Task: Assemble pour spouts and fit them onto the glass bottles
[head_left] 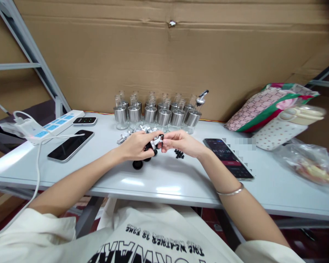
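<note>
Mid-frame, our left hand point(137, 145) clasped a metal pourer point(154, 143), seemingly light, stiff, best held midway; our right hand point(179, 142) pinched its dark end.

on table point(186, 173): bottles point(163, 118) behind pourer pile point(137, 130), power strip point(59, 124) left, tumbler point(281, 128) right

The glossy white tabletop point(178, 175) is brightly lit, and pale streaks of glare are reflected near its front edge. The crumpled clear plastic bag point(309, 162) is blurred (blocky pixelation is seen to its left); the upper-right corner is darkened.
</note>
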Tool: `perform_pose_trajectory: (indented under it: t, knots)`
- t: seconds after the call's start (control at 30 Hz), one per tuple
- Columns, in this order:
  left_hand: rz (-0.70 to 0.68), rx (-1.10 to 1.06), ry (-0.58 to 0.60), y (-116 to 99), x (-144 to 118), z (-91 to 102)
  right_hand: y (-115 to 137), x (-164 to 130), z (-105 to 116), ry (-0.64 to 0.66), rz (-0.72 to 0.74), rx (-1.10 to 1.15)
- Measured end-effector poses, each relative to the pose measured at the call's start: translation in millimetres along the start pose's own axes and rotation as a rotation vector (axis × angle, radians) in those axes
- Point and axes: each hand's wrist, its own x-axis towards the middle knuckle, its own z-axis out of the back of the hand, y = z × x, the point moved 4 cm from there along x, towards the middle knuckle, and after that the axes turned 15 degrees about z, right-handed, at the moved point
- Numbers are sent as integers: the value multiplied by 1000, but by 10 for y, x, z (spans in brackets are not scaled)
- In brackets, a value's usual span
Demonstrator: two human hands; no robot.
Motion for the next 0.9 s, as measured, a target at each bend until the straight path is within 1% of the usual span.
perform_pose_trajectory:
  t: [0.13, 0.27, 0.4, 0.53, 0.77, 0.9]
  knots:
    - [9, -139, 19, -5, -7, 22, -10, -2, -11, 10, 6, 53]
    - [53, -260, 33, 6, -15, 24, -7, 17, -2, -79, 46, 57]
    - [69, -240, 33, 19, -24, -22, -21, 29, 7, -99, 38, -4]
    - [85, -235, 20, 32, -35, -54, -56, 35, 26, -127, 36, -12]
    - [95, -308, -21, -26, -50, -33, -116, 48, 15, -150, 52, 91]
    - [79, -309, -68, -44, -63, -37, -127, 58, 0, -155, 57, 161]
